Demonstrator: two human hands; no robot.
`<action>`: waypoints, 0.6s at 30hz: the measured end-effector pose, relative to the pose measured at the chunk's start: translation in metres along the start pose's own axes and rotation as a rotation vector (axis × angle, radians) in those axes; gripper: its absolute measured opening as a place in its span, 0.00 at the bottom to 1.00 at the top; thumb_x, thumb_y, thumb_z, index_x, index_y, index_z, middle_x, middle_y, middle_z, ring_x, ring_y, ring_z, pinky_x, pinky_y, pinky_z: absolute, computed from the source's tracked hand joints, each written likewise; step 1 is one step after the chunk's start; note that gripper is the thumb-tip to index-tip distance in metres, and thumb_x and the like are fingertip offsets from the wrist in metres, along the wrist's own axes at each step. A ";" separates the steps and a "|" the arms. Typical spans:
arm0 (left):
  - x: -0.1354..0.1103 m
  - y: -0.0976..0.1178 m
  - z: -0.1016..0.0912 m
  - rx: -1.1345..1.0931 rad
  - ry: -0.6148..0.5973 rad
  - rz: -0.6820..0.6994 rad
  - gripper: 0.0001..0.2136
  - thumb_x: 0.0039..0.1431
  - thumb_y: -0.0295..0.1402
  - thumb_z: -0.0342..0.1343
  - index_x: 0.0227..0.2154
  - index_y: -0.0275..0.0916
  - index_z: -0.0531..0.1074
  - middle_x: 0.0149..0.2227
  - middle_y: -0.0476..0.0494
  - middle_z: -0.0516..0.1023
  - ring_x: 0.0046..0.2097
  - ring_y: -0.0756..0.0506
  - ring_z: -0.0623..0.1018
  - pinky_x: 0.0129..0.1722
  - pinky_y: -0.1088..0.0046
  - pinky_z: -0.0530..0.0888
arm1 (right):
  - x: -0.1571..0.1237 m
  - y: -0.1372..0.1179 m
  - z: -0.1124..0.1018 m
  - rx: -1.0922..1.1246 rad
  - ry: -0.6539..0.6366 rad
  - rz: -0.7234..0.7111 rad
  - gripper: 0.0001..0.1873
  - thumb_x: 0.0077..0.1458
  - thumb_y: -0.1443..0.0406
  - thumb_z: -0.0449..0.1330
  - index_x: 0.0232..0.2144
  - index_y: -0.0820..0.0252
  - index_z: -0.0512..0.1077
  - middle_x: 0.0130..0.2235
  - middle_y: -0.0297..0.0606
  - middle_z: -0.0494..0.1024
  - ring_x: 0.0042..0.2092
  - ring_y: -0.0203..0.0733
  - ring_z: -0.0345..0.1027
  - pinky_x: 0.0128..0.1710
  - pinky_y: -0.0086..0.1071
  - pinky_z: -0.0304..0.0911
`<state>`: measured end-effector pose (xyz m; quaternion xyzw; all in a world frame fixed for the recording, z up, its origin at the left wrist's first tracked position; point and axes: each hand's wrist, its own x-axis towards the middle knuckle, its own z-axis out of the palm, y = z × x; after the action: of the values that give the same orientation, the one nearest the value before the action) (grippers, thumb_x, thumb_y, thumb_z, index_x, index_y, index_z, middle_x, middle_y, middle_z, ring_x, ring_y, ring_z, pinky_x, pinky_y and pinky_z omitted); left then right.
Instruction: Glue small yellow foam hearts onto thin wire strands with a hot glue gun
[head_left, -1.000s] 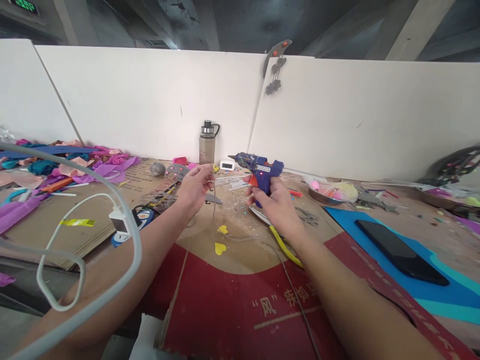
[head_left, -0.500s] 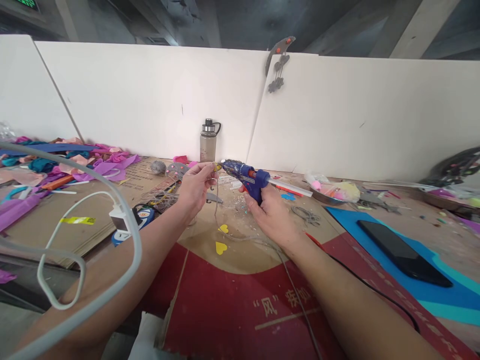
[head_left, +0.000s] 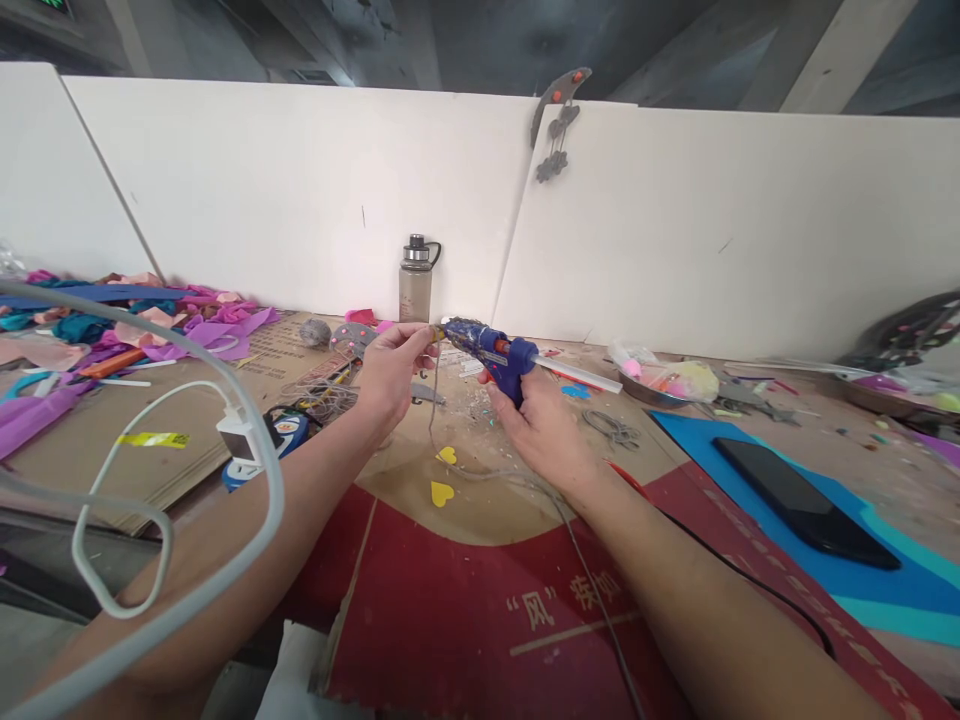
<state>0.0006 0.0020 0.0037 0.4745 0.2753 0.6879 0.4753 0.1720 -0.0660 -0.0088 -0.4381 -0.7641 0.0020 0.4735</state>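
Observation:
My right hand (head_left: 541,428) grips the handle of a blue glue gun (head_left: 489,349), whose nozzle points left at my left fingertips. A white glue stick (head_left: 577,374) juts out of the gun's back. My left hand (head_left: 391,372) pinches a small yellow piece at the top of a thin grey wire (head_left: 442,440) that hangs down to the cardboard. Two yellow hearts (head_left: 442,475) lie on the brown cardboard (head_left: 465,500) below the hands.
A grey water bottle (head_left: 415,279) stands by the white partition. Coloured paper scraps (head_left: 112,320) pile at the left. A white charger and cable (head_left: 238,438) hang near my left arm. A black phone (head_left: 804,503) rests on a blue sheet (head_left: 885,580) at the right.
My right hand turned the glue gun and brought its nozzle left to the piece in my left fingers. Since half a second ago both hands have barely moved.

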 end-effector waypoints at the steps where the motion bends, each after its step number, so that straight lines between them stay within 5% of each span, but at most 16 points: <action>1: 0.000 -0.001 0.000 0.015 0.000 0.019 0.06 0.44 0.33 0.64 0.24 0.37 0.74 0.21 0.51 0.72 0.24 0.53 0.71 0.24 0.78 0.67 | 0.000 0.000 0.000 -0.002 -0.001 0.001 0.09 0.60 0.64 0.51 0.42 0.59 0.67 0.40 0.45 0.76 0.42 0.48 0.69 0.44 0.43 0.63; 18: 0.002 -0.001 -0.002 0.061 0.021 0.091 0.05 0.46 0.32 0.63 0.23 0.36 0.74 0.21 0.49 0.73 0.24 0.53 0.71 0.25 0.77 0.68 | 0.000 -0.002 0.000 -0.033 -0.004 0.007 0.12 0.61 0.62 0.49 0.43 0.61 0.66 0.41 0.48 0.75 0.42 0.51 0.68 0.44 0.46 0.63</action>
<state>-0.0006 0.0045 0.0029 0.4936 0.2792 0.7050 0.4259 0.1712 -0.0674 -0.0081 -0.4483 -0.7635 -0.0081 0.4647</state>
